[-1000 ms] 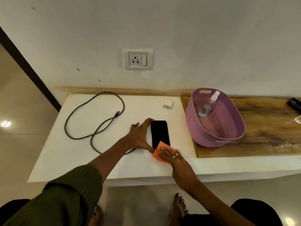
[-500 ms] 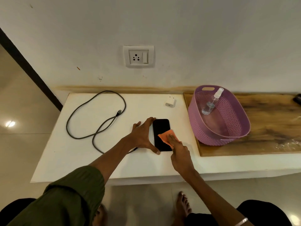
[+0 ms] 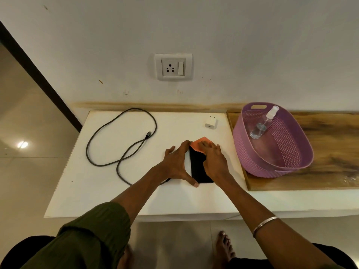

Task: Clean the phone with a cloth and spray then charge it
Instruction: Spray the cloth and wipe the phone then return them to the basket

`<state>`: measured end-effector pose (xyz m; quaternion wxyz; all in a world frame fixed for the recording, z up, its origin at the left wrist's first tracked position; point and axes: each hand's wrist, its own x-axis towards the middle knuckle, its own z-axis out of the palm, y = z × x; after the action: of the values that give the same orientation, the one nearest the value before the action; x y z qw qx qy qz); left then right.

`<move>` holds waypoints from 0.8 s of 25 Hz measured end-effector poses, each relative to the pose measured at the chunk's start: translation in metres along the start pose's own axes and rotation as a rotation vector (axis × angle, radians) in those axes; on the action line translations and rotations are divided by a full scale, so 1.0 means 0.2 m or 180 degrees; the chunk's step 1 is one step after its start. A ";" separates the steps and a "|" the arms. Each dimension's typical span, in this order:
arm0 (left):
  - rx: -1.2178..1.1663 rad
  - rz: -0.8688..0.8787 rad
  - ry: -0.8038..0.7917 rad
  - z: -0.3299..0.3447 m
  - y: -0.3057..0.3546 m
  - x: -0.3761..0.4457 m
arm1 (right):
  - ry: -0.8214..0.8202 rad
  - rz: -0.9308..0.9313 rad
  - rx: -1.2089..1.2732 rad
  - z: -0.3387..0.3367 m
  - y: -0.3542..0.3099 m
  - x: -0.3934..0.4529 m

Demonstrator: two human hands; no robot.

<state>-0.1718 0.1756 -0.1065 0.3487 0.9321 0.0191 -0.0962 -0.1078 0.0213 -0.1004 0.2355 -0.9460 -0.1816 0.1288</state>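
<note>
Basket: purple basket (image 3: 252, 162) on the wooden board (image 3: 330, 152) at the right end of the table (image 3: 97, 191), near the wall.
Basket contents: one clear spray bottle (image 3: 262, 125), tilted, its base on the basket floor, its white cap leaning against the far rim. Nothing else seen inside.
Phone: black phone (image 3: 198, 167) lies flat on the white table top, screen dark, long side running away from the person, left of the basket and apart from it.
Cloth: orange cloth (image 3: 198, 142) on the far end of the phone, partly under the right fingers.
Cable: dark cable (image 3: 120, 136) in loose loops on the table, left of the phone; one plug end lies free inside the loops, the other end runs under the left hand.
Adapter: white adapter (image 3: 210, 123) near the wall, beyond the phone, apart from cable and socket.
Socket: wall socket (image 3: 173, 67) above the table, nothing plugged in.
Left hand: left hand (image 3: 176, 164) spread wide, thumb at the phone's near corner, forefinger at its far left edge, bracing it; not closed around it.
Right hand: right hand (image 3: 213, 162) flat, fingers extended together, pressing the cloth on the phone; palm covers the phone's right side.
Obstruction: both hands hide part of the phone's edges.
</note>
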 end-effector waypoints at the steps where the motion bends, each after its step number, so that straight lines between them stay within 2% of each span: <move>1: -0.0038 -0.0014 0.0007 0.00 0.00 0.00 | -0.0003 -0.0152 0.0080 0.01 -0.03 -0.02; 3: -0.0089 -0.0068 -0.0002 0.01 0.00 0.00 | 0.0221 -0.0736 -0.0014 0.02 -0.07 -0.07; 5: -0.0093 -0.0111 -0.0017 0.00 0.01 0.00 | 0.0336 -0.1041 -0.0235 0.01 -0.08 -0.09; 8: 0.0006 -0.0040 -0.0050 0.00 0.01 0.00 | 0.0103 -0.0669 -0.0262 0.00 -0.10 -0.11; 11: 0.0022 -0.0026 -0.0063 -0.01 0.00 0.01 | -0.0250 -0.0587 -0.0739 0.00 -0.08 -0.22; 17: 0.0132 -0.0004 0.0049 0.00 0.00 0.00 | -0.0756 0.0004 -0.0262 0.02 0.07 -0.49; 20: 0.0202 0.0012 0.0014 0.00 0.00 0.00 | -0.0675 -0.0136 -0.0309 0.01 0.08 -0.51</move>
<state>-0.1719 0.1753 -0.1054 0.3190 0.9429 0.0150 -0.0940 -0.1968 -0.0325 -0.0937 0.1716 -0.9333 -0.2317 0.2141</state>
